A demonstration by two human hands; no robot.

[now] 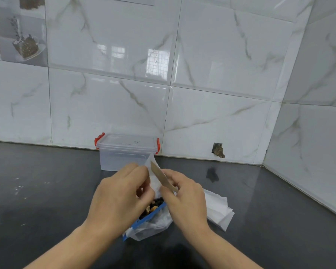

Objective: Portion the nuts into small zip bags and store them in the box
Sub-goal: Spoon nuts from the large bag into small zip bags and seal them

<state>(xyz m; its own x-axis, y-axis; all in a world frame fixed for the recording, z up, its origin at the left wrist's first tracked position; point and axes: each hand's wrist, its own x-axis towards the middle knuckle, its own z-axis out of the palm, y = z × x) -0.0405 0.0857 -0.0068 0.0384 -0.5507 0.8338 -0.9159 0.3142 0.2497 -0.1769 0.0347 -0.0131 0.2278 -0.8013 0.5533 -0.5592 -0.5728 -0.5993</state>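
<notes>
In the head view, both hands meet over a dark countertop (47, 191), just in front of a clear plastic box (124, 154).

The left hand (120, 197) has its fingers curled, and its fingertips pinch the left edge of a small white zip bag (153, 179) that stands up between the two hands. The right hand (186, 199) is curled too; its thumb and fingers pinch a flat tan wooden spatula (160, 176), whose blade slants up and to the left across the bag's mouth. Whether the blade is inside the bag or only lying against it cannot be told. The bag's upper corner rises in front of the box's right front wall.

Directly under the hands lies a larger clear plastic bag with a blue zip strip (149, 216), open toward the hands. Mixed nuts (153, 207), dark and yellowish, show in its mouth, just below the left fingers and partly hidden by them.

The box stands against the marble-tiled wall (211, 55) with its lid on and a red latch at each end (99, 140). A loose pile of white empty bags (219, 208) lies on the counter to the right of the right hand, partly covered by it. In the wall's lowest tile row, right of the box, is a small broken hole (218, 150).
</notes>
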